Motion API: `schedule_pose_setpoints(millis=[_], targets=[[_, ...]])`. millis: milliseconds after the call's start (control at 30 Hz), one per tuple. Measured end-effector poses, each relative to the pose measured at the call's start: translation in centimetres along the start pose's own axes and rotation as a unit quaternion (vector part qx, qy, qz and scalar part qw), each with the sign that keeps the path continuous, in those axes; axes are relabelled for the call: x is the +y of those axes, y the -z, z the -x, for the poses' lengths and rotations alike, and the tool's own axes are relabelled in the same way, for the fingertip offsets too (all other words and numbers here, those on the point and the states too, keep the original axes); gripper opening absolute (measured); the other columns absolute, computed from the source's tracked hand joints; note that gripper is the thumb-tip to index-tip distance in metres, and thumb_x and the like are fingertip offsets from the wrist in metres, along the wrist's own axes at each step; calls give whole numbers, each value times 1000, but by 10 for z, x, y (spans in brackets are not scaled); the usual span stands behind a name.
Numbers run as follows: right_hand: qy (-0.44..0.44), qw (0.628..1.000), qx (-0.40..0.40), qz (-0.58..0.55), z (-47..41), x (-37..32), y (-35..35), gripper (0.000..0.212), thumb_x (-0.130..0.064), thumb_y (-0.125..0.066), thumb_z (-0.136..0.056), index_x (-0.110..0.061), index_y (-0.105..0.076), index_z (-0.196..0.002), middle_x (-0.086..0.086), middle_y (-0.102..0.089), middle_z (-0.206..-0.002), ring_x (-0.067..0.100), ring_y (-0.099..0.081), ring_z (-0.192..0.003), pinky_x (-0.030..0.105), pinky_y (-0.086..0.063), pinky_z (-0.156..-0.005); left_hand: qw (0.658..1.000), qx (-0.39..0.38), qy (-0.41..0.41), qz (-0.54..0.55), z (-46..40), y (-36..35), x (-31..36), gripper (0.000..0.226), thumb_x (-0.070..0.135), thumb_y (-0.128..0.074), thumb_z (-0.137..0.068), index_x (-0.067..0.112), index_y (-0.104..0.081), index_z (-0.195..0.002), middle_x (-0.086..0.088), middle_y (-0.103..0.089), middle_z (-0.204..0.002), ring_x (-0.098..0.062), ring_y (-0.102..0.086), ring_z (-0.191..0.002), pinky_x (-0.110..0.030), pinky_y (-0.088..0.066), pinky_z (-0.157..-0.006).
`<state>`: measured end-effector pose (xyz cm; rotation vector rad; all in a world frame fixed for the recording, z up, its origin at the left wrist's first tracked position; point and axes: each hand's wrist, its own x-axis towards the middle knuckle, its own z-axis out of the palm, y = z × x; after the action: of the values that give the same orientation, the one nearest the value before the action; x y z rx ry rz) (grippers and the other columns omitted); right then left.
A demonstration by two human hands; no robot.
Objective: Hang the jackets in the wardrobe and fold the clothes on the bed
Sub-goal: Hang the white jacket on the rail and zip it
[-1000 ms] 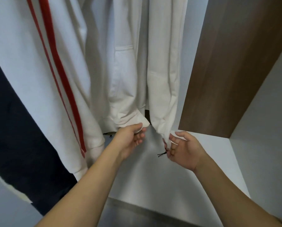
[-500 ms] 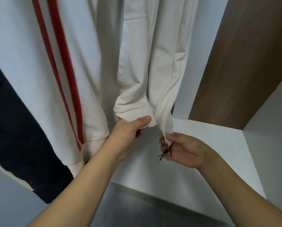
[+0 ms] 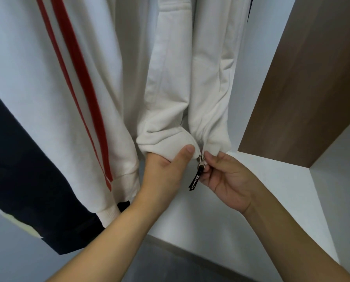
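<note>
— Cream, soft cotton zip-up jacket (image 3: 182, 82) hanging in the middle of the wardrobe: that is what we have hold of, right at its bottom hem.

— Yes. Our left hand (image 3: 166, 169) grips the left half of the hem, thumb pressed over the front of the cloth, the other fingers curled up behind it where we cannot see them.

— And our right hand (image 3: 229, 180) pinches the right half of the hem between thumb and forefinger, just beside the small silver zip slider (image 3: 201, 160). The remaining fingers are curled in towards the palm.

— We see the black fabric zip pull with white lettering (image 3: 195, 181) dangling below the slider, between our two hands.

— The two front edges meet at the slider; above it the zip teeth run up a short way.

— To the left hangs a white jacket with two red stripes (image 3: 72, 88), touching the cream one.

— Further left, a dark navy garment (image 3: 17, 169) with a pale patch low down.

— On the right stands the brown wood-grain wardrobe panel (image 3: 304, 78), and beneath our hands the white wardrobe floor (image 3: 261, 200).
</note>
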<state>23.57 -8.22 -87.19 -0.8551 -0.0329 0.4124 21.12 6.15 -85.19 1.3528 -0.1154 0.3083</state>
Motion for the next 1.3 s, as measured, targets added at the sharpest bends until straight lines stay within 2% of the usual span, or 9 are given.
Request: schedule_pose_setpoints(millis=[700,833,933,967,1000,1067,1133,1200,1300], targets=[[44,998,34,19,2,-4,4,7,-9,-68,-75,-9,-69,-82,3,-63,-73,8,-54,-56,20,-51,-60,994,-35,14,-107,1,-5,-12,29,9,-66,-91,12,-63,-120,3,-70,-113,-6,-65,-107,-18,-49,-90],[67,996,53,40,1,-2,3,16,-10,-69,-75,-5,-71,-89,9,-67,-86,15,-59,-72,23,-52,-71,986,-35,58,-151,-1,-4,-11,25,15,-66,-91,20,-65,-115,9,-71,-107,-3,-66,-101,-16,-50,-85],[81,994,50,57,1,-3,0,6,-11,-70,-73,-15,-75,-72,2,-66,-71,9,-55,-59,19,-51,-66,985,-29,75,-150,-2,-4,-9,23,14,-65,-92,7,-64,-114,-2,-71,-81,-11,-68,-80,-18,-48,-66],[87,993,52,65,2,-3,-1,7,-12,-70,-73,-17,-74,-69,0,-64,-68,7,-53,-56,19,-51,-64,986,-26,79,-147,-2,-4,-9,26,14,-64,-92,-3,-61,-113,-10,-62,-81,-19,-41,-59,-21,-41,-53],[93,991,57,71,1,-4,-1,7,-13,-71,-72,-18,-74,-68,-1,-63,-67,6,-51,-55,19,-50,-64,986,-26,81,-142,-2,-4,-10,29,13,-63,-93,-10,-57,-109,2,-58,-93,-11,-40,-92,-26,-36,-49],[107,989,68,72,1,-4,-1,7,-12,-71,-72,-17,-73,-68,0,-61,-66,7,-49,-55,20,-49,-65,987,-41,74,-133,-1,-4,-9,27,12,-61,-94,-10,-54,-107,3,-55,-94,-10,-46,-92,-15,-37,-46],[112,989,72,70,1,-3,-1,5,-12,-72,-71,-16,-73,-71,1,-60,-68,9,-48,-58,21,-50,-69,984,-63,73,-153,-1,-3,-10,22,16,-62,-94,13,-63,-116,-1,-71,-91,-9,-66,-91,-6,-46,-67],[111,988,76,72,2,-1,-1,5,-12,-74,-70,-15,-73,-74,2,-61,-71,11,-48,-62,24,-49,-74,977,-76,87,-180,0,-2,-11,12,20,-61,-94,25,-63,-105,19,-70,-84,8,-64,-78,-8,-47,-71],[113,987,94,71,2,-2,0,5,-13,-75,-68,-18,-75,-69,-2,-65,-70,7,-46,-56,17,-48,-62,964,-96,141,-202,-3,1,-4,17,24,-60,-96,22,-60,-79,21,-56,-52,7,-48,-45,-10,-37,-50]])
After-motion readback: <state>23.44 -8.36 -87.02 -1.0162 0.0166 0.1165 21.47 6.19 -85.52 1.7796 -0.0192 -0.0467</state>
